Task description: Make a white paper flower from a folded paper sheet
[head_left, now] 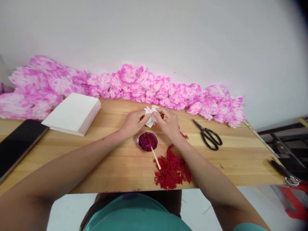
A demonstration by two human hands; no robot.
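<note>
A small crumpled white paper flower [151, 116] is pinched between my two hands, above the middle of the table. My left hand [133, 123] grips its left side and my right hand [169, 123] its right side, fingers closed on both. Just below them stands a small bowl of dark magenta liquid [145, 142], with a thin stick [156, 158] leaning out over its rim. The stick's pale end reaches a heap of red yarn [172, 171] near the front edge.
Pink-and-white paper flowers [144, 85] line the wall. A stack of white paper [72, 112] and a dark phone [20, 144] lie at the left. Black-handled scissors [209, 136] lie right of my hands; another black-handled tool [281, 170] is at the right edge.
</note>
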